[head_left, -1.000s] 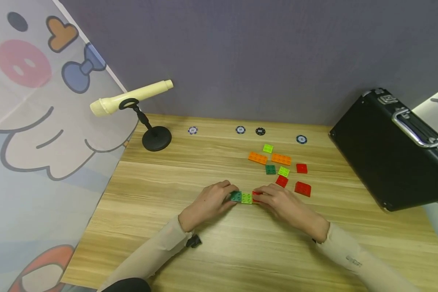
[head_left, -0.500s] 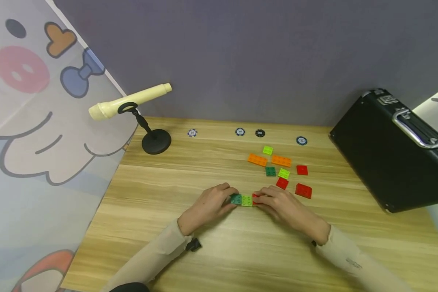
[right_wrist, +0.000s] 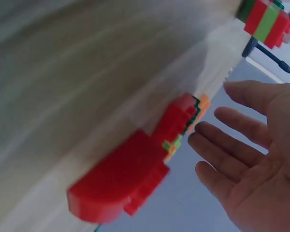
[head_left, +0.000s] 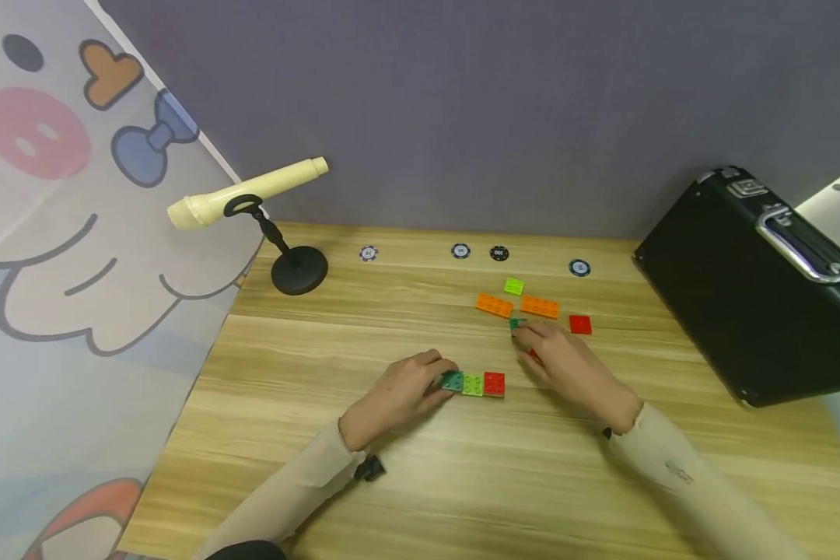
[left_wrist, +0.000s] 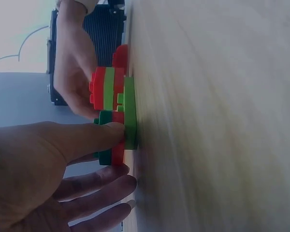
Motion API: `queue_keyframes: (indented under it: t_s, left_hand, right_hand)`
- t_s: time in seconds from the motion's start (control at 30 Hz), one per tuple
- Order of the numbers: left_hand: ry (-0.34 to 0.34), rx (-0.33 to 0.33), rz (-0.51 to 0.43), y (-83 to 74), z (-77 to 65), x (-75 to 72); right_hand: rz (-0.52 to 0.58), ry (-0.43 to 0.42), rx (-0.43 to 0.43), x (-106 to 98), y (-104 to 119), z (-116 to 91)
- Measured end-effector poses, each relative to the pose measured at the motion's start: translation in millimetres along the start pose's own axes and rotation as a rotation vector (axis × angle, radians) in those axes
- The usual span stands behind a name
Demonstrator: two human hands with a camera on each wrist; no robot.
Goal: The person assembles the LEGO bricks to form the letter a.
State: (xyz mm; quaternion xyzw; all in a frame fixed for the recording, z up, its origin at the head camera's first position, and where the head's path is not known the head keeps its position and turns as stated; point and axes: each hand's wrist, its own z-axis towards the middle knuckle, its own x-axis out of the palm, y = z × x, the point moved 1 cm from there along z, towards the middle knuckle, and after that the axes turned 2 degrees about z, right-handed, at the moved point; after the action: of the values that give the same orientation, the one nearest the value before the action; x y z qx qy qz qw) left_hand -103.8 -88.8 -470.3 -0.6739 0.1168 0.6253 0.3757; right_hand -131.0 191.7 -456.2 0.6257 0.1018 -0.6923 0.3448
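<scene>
My left hand (head_left: 409,393) pinches the left end of a small toy-brick build, where a dark green brick (head_left: 453,380) sits on a red one. In the left wrist view a lime green brick (left_wrist: 130,116) lies under both ends, flat by the table. The build's right end is a stack with a red brick (head_left: 494,383) on top and a lime layer (left_wrist: 108,88) below it. My right hand (head_left: 563,362) reaches over the loose bricks, fingers extended by a dark green brick (head_left: 517,323). It partly covers a red brick (head_left: 535,356); in the right wrist view nothing is in its grasp.
Two orange bricks (head_left: 540,306), a lime brick (head_left: 514,286) and a flat red piece (head_left: 580,324) lie beyond the right hand. Several poker chips (head_left: 460,250) line the back edge. A microphone on a stand (head_left: 299,270) is back left, a black case (head_left: 749,295) at right.
My right hand has let go of the build's red end and moved right and away from me, over the loose bricks. The left hand keeps its grip.
</scene>
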Motion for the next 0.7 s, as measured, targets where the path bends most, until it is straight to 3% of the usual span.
queue_keyframes:
  t_s: [0.17, 0.3, 0.7]
  left_hand:
    - [0.007, -0.002, -0.005, -0.1, 0.6, 0.5]
    - [-0.007, -0.004, 0.002, 0.5, 0.9, -1.7]
    - [-0.010, 0.005, 0.004, -0.6, -0.5, -0.5]
  right_hand:
    - [0.032, 0.070, -0.032, 4, 3, 1]
    - [0.071, 0.068, -0.071, 3, 8, 5]
    - [-0.066, 0.075, -0.142, 17, 6, 17]
